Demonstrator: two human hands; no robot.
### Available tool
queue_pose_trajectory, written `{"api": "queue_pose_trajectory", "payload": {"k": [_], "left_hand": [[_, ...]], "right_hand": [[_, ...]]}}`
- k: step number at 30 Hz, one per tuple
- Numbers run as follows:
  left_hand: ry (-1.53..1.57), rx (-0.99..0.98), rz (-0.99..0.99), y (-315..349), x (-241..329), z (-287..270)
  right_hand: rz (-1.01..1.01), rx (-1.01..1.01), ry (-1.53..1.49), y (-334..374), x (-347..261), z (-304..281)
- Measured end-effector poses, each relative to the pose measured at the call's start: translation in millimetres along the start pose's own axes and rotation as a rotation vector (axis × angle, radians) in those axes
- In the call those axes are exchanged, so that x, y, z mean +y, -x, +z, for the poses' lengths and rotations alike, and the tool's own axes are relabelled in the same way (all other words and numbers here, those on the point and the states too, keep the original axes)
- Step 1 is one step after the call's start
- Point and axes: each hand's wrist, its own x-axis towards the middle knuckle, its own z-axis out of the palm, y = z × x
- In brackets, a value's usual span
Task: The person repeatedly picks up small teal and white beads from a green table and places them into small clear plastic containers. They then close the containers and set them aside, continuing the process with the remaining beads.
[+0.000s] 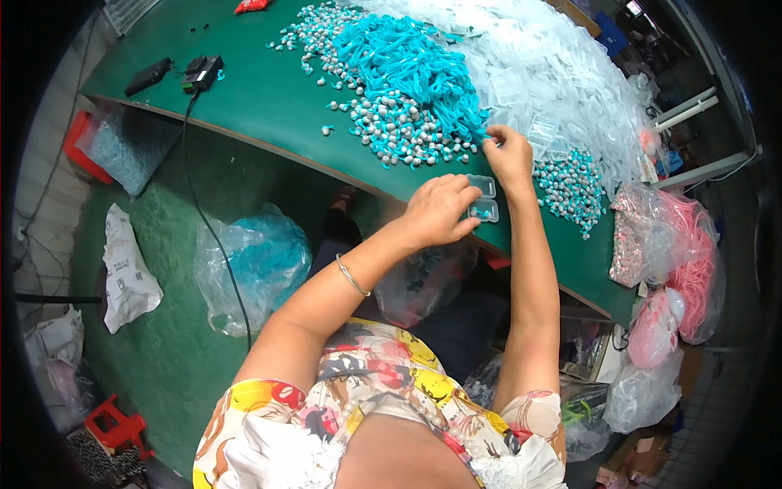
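Observation:
My left hand (440, 210) is closed on a small clear plastic case (484, 186) at the table's near edge. Its lid is open, and a little teal piece (481, 213) lies inside. To the right and farther off, my right hand (509, 159) pinches at the edge of a heap of teal cords (415, 69), thumb and forefinger together on a cord end. Around the heap's near side lie many grey-and-white round beads with teal tails (399, 126). A second pile of such beads (570, 187) sits right of my right wrist.
A large mound of clear plastic cases (529, 65) covers the back right of the green table (269, 106). A black device with a cable (201, 73) stands at the left. Bags of pink cords (688, 253) hang by the right edge; a bag of teal material (257, 265) is below the table.

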Motion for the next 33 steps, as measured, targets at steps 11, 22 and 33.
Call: {"api": "queue_pose_trajectory", "payload": {"k": [11, 22, 33], "left_hand": [[0.001, 0.029, 0.040, 1, -2, 0], [0.015, 0.009, 0.060, 0, -1, -3], [0.021, -0.036, 0.043, 1, -4, -5]], "right_hand": [[-0.182, 0.028, 0.078, 62, 18, -48], [-0.111, 0.056, 0.303, 71, 27, -39], [-0.198, -0.090, -0.326, 102, 4, -70]]}}
